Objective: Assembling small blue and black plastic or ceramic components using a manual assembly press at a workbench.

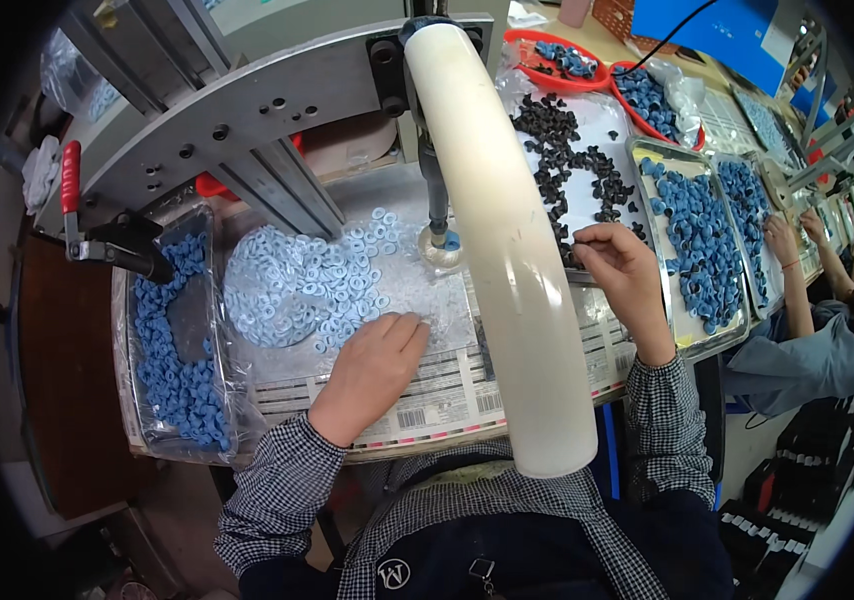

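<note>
Your left hand (372, 370) lies palm down with its fingers bent and together, tips toward the metal tray (452, 320); you can't tell from here whether anything is beneath it. Just beyond it, light-blue rings (352, 285) lie loose and overlapping on the tray, part of the heap under clear plastic (262, 300). Expect them to be very light, probably smooth and a little springy, so they may slide or cling together. Pinch one by its rim, or hook a fingertip through the hole.

Your right hand (622, 275) has its thumb and forefinger drawn close together at the near edge of the black pieces (612, 185), beyond the white tube (517, 270). You can't be sure whether a piece sits between the tips. These look light and stiff, with small lobes that should suit a fingertip pinch. Farther in, a blue piece (452, 241) sits on the round stand by the metal rod (435, 190).

As for markings, your dark top (547, 550) carries a pale round emblem (393, 572). Beyond it, the printed sheet (437, 385) covering the tabletop (372, 452) shows barcodes and fine lines too small to read. Far off, a blue board (687, 35) has a pale panel, also illegible.
</note>
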{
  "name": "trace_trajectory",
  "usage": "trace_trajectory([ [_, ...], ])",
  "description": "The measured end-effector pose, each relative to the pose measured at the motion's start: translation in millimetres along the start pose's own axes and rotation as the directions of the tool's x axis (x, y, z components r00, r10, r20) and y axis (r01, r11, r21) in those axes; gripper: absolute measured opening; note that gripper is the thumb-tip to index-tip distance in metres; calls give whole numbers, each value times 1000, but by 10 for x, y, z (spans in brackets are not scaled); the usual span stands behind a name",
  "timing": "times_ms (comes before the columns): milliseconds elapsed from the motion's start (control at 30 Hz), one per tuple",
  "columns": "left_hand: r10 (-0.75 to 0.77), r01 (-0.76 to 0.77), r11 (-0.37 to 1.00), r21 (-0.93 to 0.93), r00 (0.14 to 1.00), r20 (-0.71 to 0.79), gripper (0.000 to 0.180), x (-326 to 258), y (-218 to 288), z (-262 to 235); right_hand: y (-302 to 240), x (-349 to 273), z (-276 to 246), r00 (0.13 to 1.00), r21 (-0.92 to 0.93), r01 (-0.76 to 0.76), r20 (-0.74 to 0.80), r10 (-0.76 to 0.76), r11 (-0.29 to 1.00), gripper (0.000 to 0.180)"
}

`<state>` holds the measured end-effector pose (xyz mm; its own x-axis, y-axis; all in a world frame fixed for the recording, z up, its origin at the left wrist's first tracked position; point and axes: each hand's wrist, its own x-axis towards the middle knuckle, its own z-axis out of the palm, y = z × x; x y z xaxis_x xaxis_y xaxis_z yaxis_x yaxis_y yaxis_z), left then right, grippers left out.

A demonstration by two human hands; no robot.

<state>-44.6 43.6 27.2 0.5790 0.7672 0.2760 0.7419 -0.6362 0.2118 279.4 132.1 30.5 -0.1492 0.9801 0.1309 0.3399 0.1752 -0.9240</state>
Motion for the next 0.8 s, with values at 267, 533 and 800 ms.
trace_trajectory([
  [267, 10, -15, 995, -103, 999, -47, 38, -239, -27, 172, -29, -68, -4, 987, -172, 135, -59, -147, 976, 21],
  [533, -92, 59, 963, -264, 989, -115, 27, -316, 16, 167, -187, -194, 90, 996, 124, -34, -79, 44, 992, 18],
  [800, -606, 445, -313, -839, 587, 537, 26, 127, 441, -55, -519, -489, 539, 959, 7, 175, 224, -172, 984, 25],
])
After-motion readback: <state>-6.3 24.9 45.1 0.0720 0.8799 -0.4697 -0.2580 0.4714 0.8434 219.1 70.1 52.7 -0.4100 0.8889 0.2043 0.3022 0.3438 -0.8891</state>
